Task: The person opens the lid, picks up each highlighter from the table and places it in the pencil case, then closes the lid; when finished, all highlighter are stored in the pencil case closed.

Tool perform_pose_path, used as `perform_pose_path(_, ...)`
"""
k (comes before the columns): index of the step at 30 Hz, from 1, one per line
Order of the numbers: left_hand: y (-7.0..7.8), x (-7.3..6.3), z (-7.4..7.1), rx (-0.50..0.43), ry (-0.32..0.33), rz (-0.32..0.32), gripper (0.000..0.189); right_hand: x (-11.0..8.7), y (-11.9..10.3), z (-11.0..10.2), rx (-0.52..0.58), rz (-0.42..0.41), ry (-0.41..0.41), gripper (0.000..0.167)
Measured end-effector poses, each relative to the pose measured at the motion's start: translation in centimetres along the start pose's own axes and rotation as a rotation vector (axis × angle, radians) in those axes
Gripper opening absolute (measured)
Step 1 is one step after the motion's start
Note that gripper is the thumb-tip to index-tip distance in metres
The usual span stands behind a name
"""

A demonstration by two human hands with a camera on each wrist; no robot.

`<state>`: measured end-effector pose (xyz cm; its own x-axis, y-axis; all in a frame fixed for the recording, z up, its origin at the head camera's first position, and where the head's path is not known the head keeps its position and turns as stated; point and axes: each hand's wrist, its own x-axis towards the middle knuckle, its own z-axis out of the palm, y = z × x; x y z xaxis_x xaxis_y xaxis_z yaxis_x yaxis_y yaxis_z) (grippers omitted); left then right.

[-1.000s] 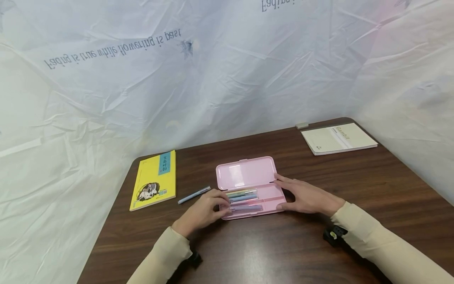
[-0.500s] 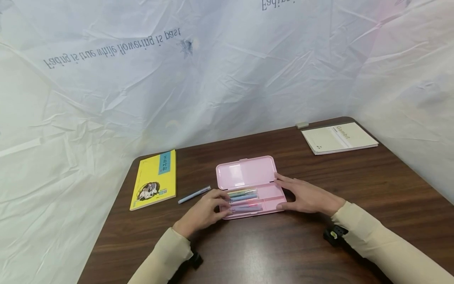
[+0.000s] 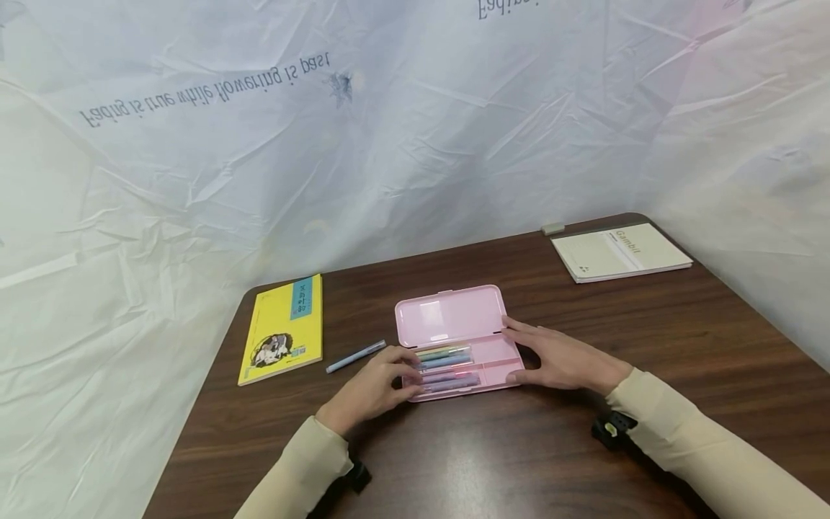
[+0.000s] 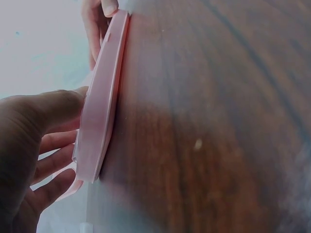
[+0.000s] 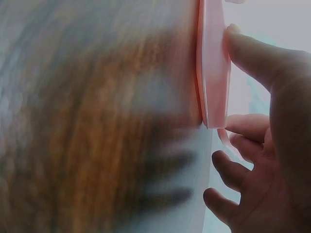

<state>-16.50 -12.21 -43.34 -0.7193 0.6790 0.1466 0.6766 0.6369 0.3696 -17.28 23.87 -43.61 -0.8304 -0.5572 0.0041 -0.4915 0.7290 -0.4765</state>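
An open pink pencil case (image 3: 450, 319) lies mid-table in the head view, its lid folded back. Several slim pens (image 3: 447, 357) sit in its rear compartment, and more pens (image 3: 450, 382) in the front one. My left hand (image 3: 372, 386) holds the case's left end, thumb at the front rim and bent fingers over the pens' ends, which it partly hides. At the opposite end, my right hand (image 3: 560, 358) grips the case between thumb in front and fingers at the back corner. In the right wrist view, the other fingers (image 5: 231, 170) spread loosely beyond the case.
A blue pen (image 3: 355, 357) lies on the brown table (image 3: 493, 454), left of the case. Farther left is a yellow book (image 3: 282, 328). A white notebook (image 3: 620, 252) and a small pale block (image 3: 552, 228) lie at the back right, before a hanging white sheet (image 3: 415, 144).
The pens in the front compartment have shifted slightly apart, and a pinkish one now shows among them. Both hands stay almost still at the case.
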Motion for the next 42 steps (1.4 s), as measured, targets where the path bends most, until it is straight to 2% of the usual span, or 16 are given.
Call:
perform_pose_path(7, 0.1, -0.1, -0.3, -0.007, -0.009, -0.033, 0.017, 0.2, -0.1, -0.2, 0.003, 0.015, -0.014, 0.089)
perform_pose_path(14, -0.6, -0.6, -1.0, -0.011, 0.064, -0.027, 0.017, 0.1, -0.1, 0.0, 0.001, 0.033, -0.024, 0.091)
perform_pose_path(17, -1.1, -1.1, -1.8, -0.022, 0.087, -0.068, 0.018, 0.0, -0.1, 0.0, 0.006, 0.033, -0.024, 0.090)
perform_pose_path(22, -2.3, -2.3, -3.4, 0.005, 0.141, -0.151, 0.020, 0.0, 0.0, 0.1, 0.009, 0.031, -0.024, 0.090)
perform_pose_path(30, -5.0, -5.2, -5.8, 0.036, 0.250, -0.207, 0.026, 0.1, 0.1, 0.1, 0.015, 0.021, -0.026, 0.090)
perform_pose_path(35, -6.7, -7.1, -6.7, 0.059, 0.229, -0.300, 0.030, 0.1, 0.2, 0.0, 0.011, 0.027, -0.026, 0.092)
perform_pose_path(39, -8.0, -8.2, -6.7, 0.081, 0.192, -0.368, 0.035, 0.1, 0.2, 0.0, 0.017, 0.029, -0.027, 0.091)
perform_pose_path(42, -8.9, -8.7, -6.5, 0.083, 0.167, -0.393, 0.038, 0.0, 0.1, 0.1, 0.019, 0.026, -0.027, 0.091)
